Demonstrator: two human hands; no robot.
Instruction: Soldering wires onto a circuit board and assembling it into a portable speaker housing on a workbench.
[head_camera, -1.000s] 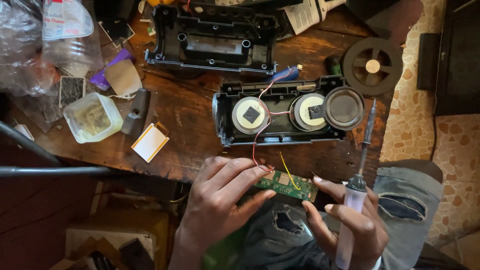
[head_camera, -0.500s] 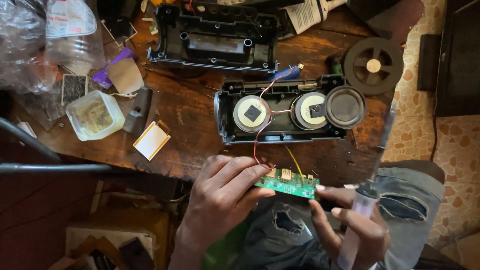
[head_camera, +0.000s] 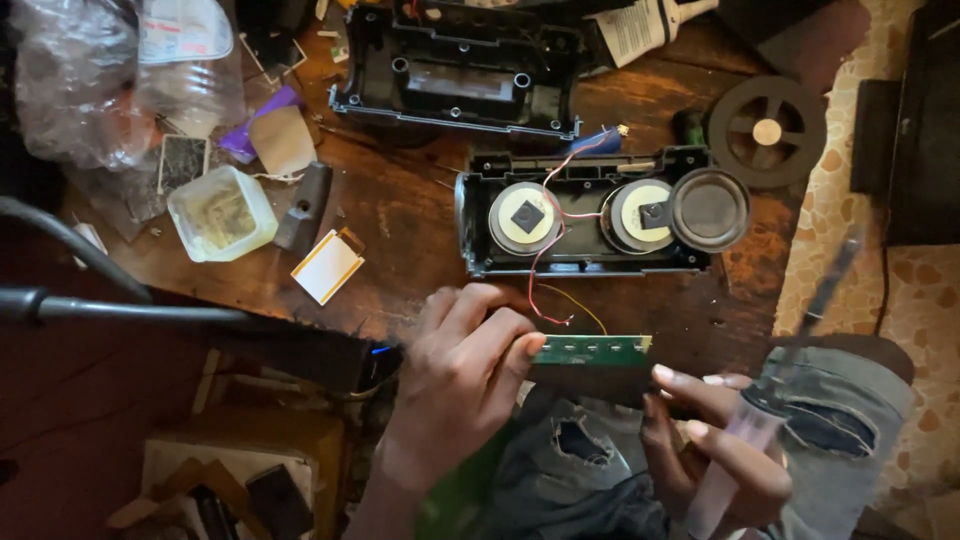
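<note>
At lower centre my left hand (head_camera: 465, 385) pinches the green board (head_camera: 592, 350) edge-up, wires (head_camera: 545, 265) taut to the speaker shell (head_camera: 590, 215), so I should hold gently while my right hand (head_camera: 715, 450) grips what looks like a screwdriver (head_camera: 790, 350).

There is 1 view only, from a camera worn on the person's head, looking almost straight down. It sits close over the work: the left hand (head_camera: 455, 385) and right hand (head_camera: 715, 445) fill the lower middle of the frame, with the person's jeans-clad knees (head_camera: 840, 420) right below them. The wooden table (head_camera: 400, 230) spreads across the upper half, its far edge cut off at the top. On the right the patterned floor (head_camera: 840, 210) shows beyond the table's edge; on the left a grey metal bar (head_camera: 120, 312) crosses the frame low down.
</note>
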